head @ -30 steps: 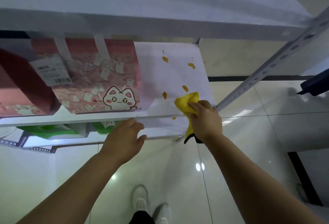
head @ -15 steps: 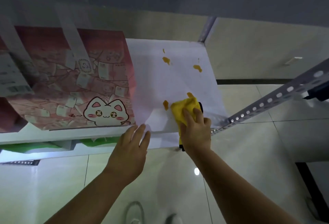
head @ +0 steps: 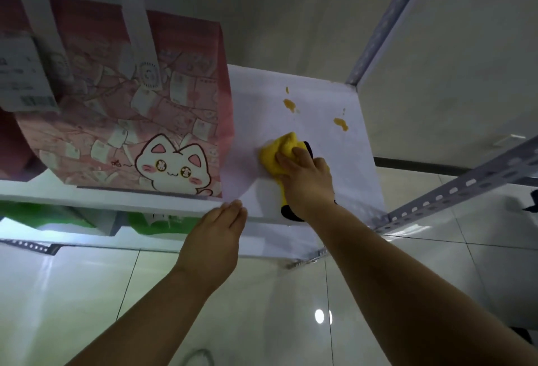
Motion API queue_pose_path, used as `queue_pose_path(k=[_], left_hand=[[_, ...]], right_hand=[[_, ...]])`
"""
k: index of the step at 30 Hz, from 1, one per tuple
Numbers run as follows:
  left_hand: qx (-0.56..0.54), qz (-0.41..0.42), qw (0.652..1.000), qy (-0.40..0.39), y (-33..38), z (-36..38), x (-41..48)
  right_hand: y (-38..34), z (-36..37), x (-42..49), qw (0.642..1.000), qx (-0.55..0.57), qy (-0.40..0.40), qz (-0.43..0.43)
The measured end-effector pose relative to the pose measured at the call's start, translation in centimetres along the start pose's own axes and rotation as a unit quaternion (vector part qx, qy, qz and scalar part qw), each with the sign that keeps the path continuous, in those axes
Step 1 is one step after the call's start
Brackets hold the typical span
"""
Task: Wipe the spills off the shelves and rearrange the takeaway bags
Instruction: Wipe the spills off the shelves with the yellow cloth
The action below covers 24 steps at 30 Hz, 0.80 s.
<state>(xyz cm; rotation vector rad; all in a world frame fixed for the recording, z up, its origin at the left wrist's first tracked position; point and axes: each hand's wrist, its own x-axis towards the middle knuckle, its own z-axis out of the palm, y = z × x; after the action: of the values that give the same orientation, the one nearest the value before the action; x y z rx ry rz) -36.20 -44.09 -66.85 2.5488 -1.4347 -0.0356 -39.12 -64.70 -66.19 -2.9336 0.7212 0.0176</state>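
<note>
Pretty plain room. The floor (head: pixel 87 293) is laid with big glossy pale tiles, split by thin dark grout lines (head: pixel 327 293), and a round white ceiling-light reflection (head: pixel 319 315) can be seen on them, low and right of centre. The back wall (head: pixel 436 74) is done in a flat cream, finished at the bottom with a dark skirting strip (head: pixel 413 164). The only furniture to be made out is a white shelving rack (head: pixel 116 199), framed by slotted grey steel angle posts (head: pixel 465 182). Something dark (head: pixel 532 199) is cut off at the right edge; it can't be identified.
</note>
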Motion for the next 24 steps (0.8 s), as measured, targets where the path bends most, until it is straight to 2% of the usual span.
queue_pose_path(k=[8,11,16,18,21,24], left_hand=[[-0.022,-0.039,0.999,0.023,0.7,0.3,-0.1],[-0.041,-0.048,0.998,0.030,0.8,0.6,-0.1],[-0.058,-0.057,0.996,0.036,1.0,0.7,-0.1],[-0.057,-0.057,0.996,0.042,0.9,0.6,-0.1],[-0.050,-0.047,0.997,0.034,0.9,0.5,-0.1],[-0.059,-0.055,0.997,0.012,0.9,0.1,0.1]], right_hand=[[2.1,-0.8,-7.6,0.991,0.049,0.020,-0.123],[3.6,-1.0,-8.2,0.994,0.025,-0.003,-0.109],[1.8,-0.9,-2.2,1.000,0.019,-0.014,0.021],[0.3,-0.5,-0.9,0.999,0.013,-0.007,0.042],[-0.5,0.1,-2.0,1.000,-0.001,0.023,0.016],[0.4,-0.2,-5.1,0.997,0.016,0.030,-0.066]])
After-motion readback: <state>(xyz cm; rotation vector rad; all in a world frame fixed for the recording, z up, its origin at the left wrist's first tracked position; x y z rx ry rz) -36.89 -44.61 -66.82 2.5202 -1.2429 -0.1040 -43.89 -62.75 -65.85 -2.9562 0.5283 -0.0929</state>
